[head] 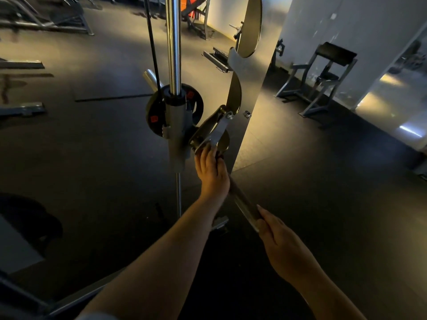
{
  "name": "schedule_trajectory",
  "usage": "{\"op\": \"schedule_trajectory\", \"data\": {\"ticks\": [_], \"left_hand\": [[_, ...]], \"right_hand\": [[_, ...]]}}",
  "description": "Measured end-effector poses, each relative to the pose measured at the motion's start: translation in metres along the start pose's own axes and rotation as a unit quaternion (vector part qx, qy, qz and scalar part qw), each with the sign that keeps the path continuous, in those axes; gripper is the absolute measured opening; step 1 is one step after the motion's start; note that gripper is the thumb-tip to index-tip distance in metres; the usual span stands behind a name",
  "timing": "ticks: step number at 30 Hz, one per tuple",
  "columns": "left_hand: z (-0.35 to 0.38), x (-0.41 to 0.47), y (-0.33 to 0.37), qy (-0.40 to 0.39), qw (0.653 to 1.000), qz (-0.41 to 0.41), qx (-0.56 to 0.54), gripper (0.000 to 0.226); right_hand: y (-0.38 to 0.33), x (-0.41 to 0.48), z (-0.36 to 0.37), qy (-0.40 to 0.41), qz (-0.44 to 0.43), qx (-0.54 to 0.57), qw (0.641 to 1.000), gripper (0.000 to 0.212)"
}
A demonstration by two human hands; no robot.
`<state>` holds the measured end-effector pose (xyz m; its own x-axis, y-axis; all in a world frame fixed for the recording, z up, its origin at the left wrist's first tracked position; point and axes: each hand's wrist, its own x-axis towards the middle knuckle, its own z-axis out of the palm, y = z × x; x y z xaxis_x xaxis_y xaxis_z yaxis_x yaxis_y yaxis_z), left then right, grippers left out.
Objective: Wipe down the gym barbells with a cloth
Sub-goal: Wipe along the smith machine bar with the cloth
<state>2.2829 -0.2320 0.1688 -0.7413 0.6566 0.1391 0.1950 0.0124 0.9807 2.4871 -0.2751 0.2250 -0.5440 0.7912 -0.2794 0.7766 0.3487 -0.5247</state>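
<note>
Right hand (277, 236) fingers curled round barbell (243, 199); left hand (213, 172) grips it higher up, right below rack hook (216, 130).

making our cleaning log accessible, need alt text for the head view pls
A person's left hand and right hand both grip a slanted steel bar in a dim gym, the left hand up by the bar's metal hook. A chrome guide rod and a black weight plate stand behind.
</note>
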Motion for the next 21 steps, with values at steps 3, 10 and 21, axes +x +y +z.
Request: {"op": "schedule_trajectory", "data": {"ticks": [3,10,21], "left_hand": [[0.001,0.002,-0.004,-0.005,1.0,-0.019,-0.024,0.05],[0.011,-0.069,0.008,-0.06,0.986,-0.024,-0.156,0.048],[0.016,-0.078,0.019,-0.027,0.983,-0.07,-0.169,0.05]], "right_hand": [[0.0,-0.002,0.001,0.007,-0.003,-0.01,1.0,0.049],[-0.001,-0.003,-0.001,0.009,-0.016,0.006,1.0,0.051],[0.0,-0.004,-0.002,0.008,-0.011,0.03,0.999,0.047]]}}
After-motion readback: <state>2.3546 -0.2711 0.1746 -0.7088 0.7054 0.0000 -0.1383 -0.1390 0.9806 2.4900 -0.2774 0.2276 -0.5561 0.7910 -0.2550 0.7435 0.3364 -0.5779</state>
